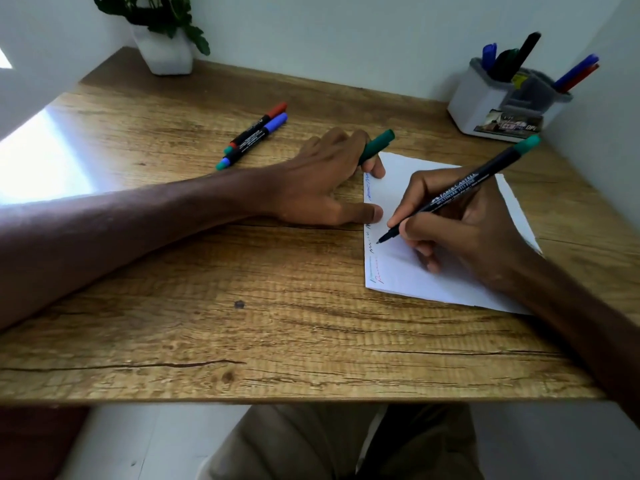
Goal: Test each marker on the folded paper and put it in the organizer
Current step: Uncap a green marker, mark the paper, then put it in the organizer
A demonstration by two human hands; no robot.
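My right hand [460, 230] grips a black marker with a green end [460, 188], its tip touching the folded white paper [408, 271] near the left edge. Short test scribbles in several colours run down that edge. My left hand [322, 181] rests on the desk at the paper's left edge, its fingers curled round the green cap [377, 145] while thumb and a fingertip press on the paper. A red-capped marker [259, 124] and a blue-capped marker [254, 140] lie side by side on the desk at the back left. The white organizer [485, 105] stands at the back right with several markers in it.
A white plant pot [166, 53] with a green plant stands at the back left corner of the wooden desk [207, 306]. White walls close in the back and right side. My legs show below the desk's front edge.
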